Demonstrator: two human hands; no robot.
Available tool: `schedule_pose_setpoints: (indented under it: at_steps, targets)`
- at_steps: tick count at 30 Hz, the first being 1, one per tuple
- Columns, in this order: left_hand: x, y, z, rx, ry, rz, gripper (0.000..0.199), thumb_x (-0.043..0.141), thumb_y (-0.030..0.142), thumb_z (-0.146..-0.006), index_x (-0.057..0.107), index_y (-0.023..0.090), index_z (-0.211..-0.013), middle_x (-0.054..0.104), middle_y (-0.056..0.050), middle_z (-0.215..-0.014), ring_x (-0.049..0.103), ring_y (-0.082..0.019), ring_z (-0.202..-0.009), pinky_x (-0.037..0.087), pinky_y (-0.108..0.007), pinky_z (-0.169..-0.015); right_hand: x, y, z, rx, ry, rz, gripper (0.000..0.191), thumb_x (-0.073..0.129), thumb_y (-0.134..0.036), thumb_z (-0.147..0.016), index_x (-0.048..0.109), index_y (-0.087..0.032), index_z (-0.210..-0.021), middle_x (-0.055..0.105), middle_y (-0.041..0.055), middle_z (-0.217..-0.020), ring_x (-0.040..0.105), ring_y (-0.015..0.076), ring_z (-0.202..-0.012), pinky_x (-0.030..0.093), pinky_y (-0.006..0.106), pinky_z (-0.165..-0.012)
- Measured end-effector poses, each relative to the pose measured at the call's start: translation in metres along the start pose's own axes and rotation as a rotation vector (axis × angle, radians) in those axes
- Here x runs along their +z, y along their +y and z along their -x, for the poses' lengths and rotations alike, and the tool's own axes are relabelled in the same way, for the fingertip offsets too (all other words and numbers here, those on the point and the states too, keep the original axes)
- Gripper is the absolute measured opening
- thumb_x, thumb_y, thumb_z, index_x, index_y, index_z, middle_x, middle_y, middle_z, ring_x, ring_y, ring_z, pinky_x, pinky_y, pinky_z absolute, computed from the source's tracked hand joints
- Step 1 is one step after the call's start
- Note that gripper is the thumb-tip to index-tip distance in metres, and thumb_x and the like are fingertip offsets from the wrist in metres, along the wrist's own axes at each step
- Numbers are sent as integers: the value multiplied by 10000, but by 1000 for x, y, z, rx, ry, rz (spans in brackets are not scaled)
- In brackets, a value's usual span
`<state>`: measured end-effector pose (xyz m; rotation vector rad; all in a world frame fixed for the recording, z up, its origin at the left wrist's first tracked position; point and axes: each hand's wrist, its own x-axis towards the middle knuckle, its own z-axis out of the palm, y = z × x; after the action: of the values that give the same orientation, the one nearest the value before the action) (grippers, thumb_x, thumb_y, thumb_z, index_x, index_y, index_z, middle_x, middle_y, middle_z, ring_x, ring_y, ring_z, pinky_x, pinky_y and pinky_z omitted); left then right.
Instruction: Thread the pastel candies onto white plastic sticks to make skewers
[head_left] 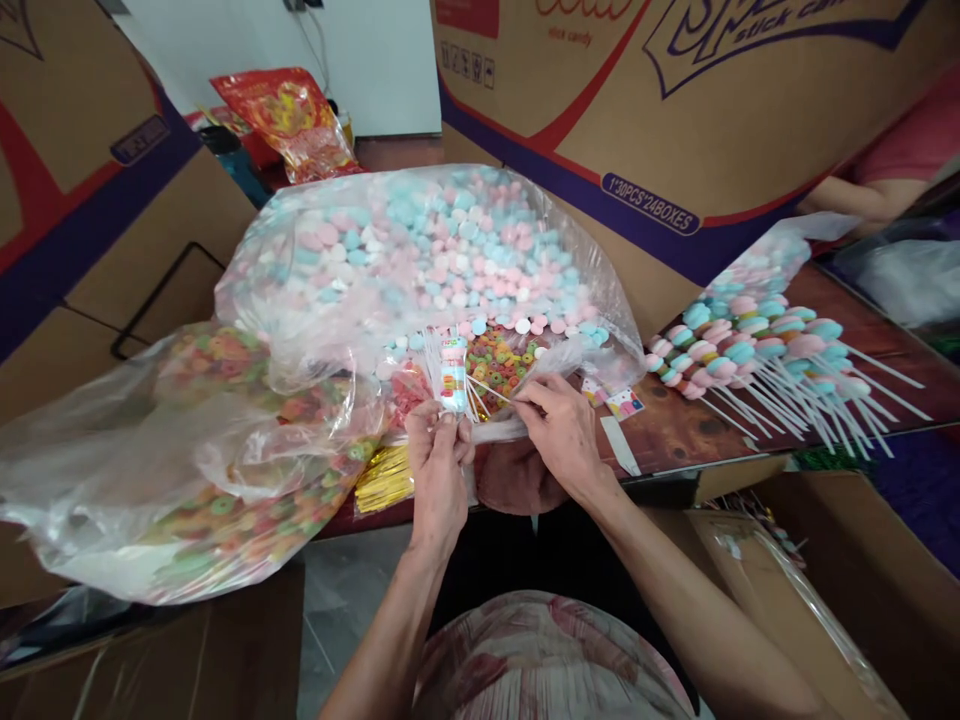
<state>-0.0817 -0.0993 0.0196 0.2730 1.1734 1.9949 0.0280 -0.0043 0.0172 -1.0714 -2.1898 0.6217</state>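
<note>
My left hand (439,460) is closed, thumb and fingers pinching the lower end of a small clear-wrapped candy (453,375). Pink and blue pieces show inside the wrapper, under a printed top. Level with it, my right hand (559,425) has its fingertips pinched together by a thin white stick (491,389); what they grip is too small to make out. Just beyond both hands lie ring-shaped gummies (499,362) and red candies (409,388). A bundle of gold twist ties (385,478) is left of my left hand.
A big clear bag of pastel marshmallows (442,240) spreads behind my hands. To the left sags a bag of gummy rings (247,480). Stacked candy sticks (757,350) lie at right near the table edge. Large cartons (555,90) stand behind; a co-worker's arm (862,195) shows at far right.
</note>
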Motion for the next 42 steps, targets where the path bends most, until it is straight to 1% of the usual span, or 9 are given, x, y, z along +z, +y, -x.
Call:
schedule_pose_setpoints:
  at_steps: [4, 8, 12, 19, 26, 30, 35, 39, 42]
  targets:
    - [3, 0, -1, 14, -34, 33, 255, 698, 210, -777, 468, 236, -885, 521, 62, -640, 358, -42, -503, 243, -150, -489, -7, 1, 2, 18, 109, -232, 150, 615, -197, -856, 631, -201, -707, 639, 40, -820, 601, 188, -789, 449, 297, -708]
    - [6, -1, -3, -74, -87, 78, 277, 696, 183, -759, 442, 232, -858, 536, 57, -645, 342, -40, -493, 245, -154, -496, -19, -12, 11, 208, 224, -580, 128, 641, -302, -874, 635, -212, -783, 632, -4, -716, 574, 146, -608, 459, 277, -605]
    - [18, -5, 1, -143, -164, 102, 269, 693, 176, -756, 448, 229, -856, 548, 53, -660, 368, -46, -515, 280, -161, -518, -16, -29, 21, 342, 210, -845, 158, 656, -332, -870, 621, -204, -786, 645, -8, -685, 586, 135, -569, 482, 270, -578]
    - [30, -15, 11, -74, -208, 44, 301, 785, 278, -751, 513, 229, -871, 519, 64, -682, 421, -51, -551, 329, -168, -525, 0, -30, 32, 294, 263, -728, 116, 634, -304, -874, 627, -209, -806, 654, 7, -777, 607, 154, -704, 501, 285, -678]
    - [32, -21, 8, -67, -169, 47, 272, 774, 294, -779, 530, 176, -769, 505, 46, -641, 342, -31, -507, 282, -142, -475, -4, -17, 36, 254, 134, -632, 117, 544, -267, -919, 588, -205, -830, 624, 5, -777, 578, 154, -728, 459, 281, -699]
    - [34, -17, 13, -203, -187, 96, 298, 790, 274, -760, 513, 164, -747, 478, 44, -614, 288, -22, -485, 224, -124, -441, -5, -6, 37, 193, 85, -587, 144, 494, -272, -934, 538, -212, -812, 584, 15, -814, 547, 160, -753, 453, 292, -728]
    - [36, -5, 17, -502, -240, 254, 233, 725, 150, -789, 493, 164, -775, 389, 68, -590, 211, -21, -455, 164, -106, -396, -18, 0, 36, 105, 32, -651, 157, 488, -273, -936, 512, -215, -792, 565, 35, -913, 541, 181, -880, 448, 307, -804]
    - [34, 8, 18, -760, -326, 373, 276, 686, 98, -778, 426, 163, -711, 281, 87, -575, 185, -18, -447, 126, -89, -371, -38, 1, 31, 35, -95, -733, 172, 492, -279, -943, 478, -222, -781, 489, 2, -803, 484, 160, -756, 426, 287, -714]
    - [33, 11, 18, -798, -417, 296, 308, 756, 148, -733, 449, 155, -717, 268, 96, -560, 173, -16, -451, 126, -86, -371, -45, 4, 27, -68, -177, -643, 150, 456, -257, -946, 439, -228, -799, 459, -3, -782, 456, 160, -718, 407, 292, -685]
